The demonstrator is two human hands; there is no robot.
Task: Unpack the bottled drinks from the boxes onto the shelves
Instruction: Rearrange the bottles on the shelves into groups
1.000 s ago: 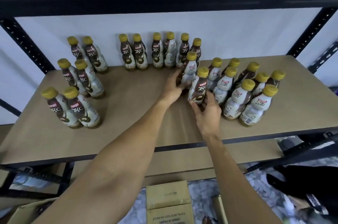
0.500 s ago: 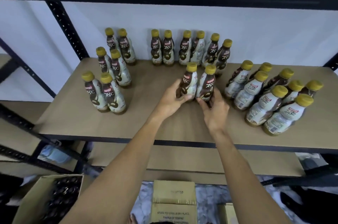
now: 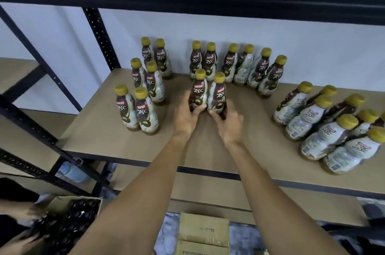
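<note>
The left hand (image 3: 186,118) grasps the lower body of one bottled drink, the left bottle (image 3: 199,92), thumb and fingers curled round it. The right hand (image 3: 228,123), just beside it, grasps the base of a second, the right bottle (image 3: 217,96), in the same way. Both bottles stand upright on the shelf (image 3: 208,150), long axis vertical, yellow caps up, their sides touching, directly ahead of the knuckles.

Just beyond the pair, farther from the person, a back row of bottles (image 3: 235,63) stands against the wall. The pair sits right before its two leftmost bottles, with a narrow gap or none; the angle does not settle which. A tidy group of six (image 3: 143,88) stands well out to the left of the left hand, and a looser group (image 3: 333,129) well out to the right of the right hand.

Each hand is equally near its own bottle, so the coming move is probably a straight release and pull-back towards the body, keeping the bottles vertical.
</note>
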